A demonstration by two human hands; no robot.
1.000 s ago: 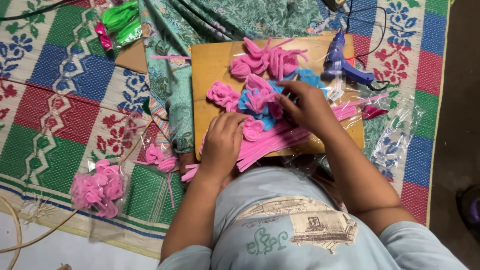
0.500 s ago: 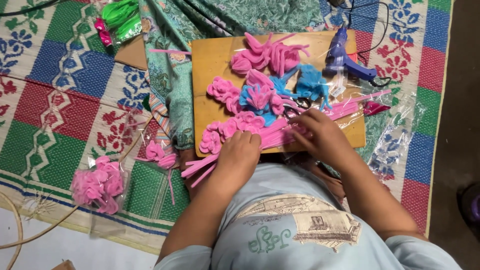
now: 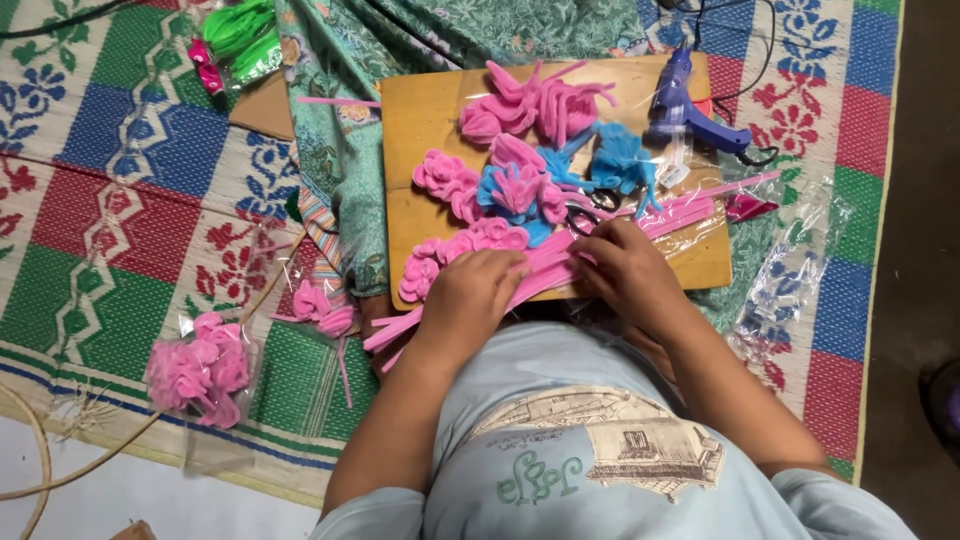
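At the near edge of the wooden board [image 3: 420,120], a bundle of pink pipe cleaners [image 3: 560,262] lies under both hands. The left hand [image 3: 470,295] presses flat on it, fingers together; the right hand [image 3: 625,270] pinches single stems. The step appears to be sorting out one stem, which needs a fine pull clear of the pink flowers [image 3: 470,240] just beside.

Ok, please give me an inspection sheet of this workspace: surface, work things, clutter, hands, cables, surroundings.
Surface: wooden board on a patterned mat.
Job's things: bundle of pink pipe cleaners; pink and blue pipe-cleaner flowers.
Clutter: blue glue gun, bagged pink flowers, green bundle, scissors.
Hands: left hand and right hand both rest on the pink bundle.
Cables: black cord near the glue gun.
Surroundings: green patterned cloth.
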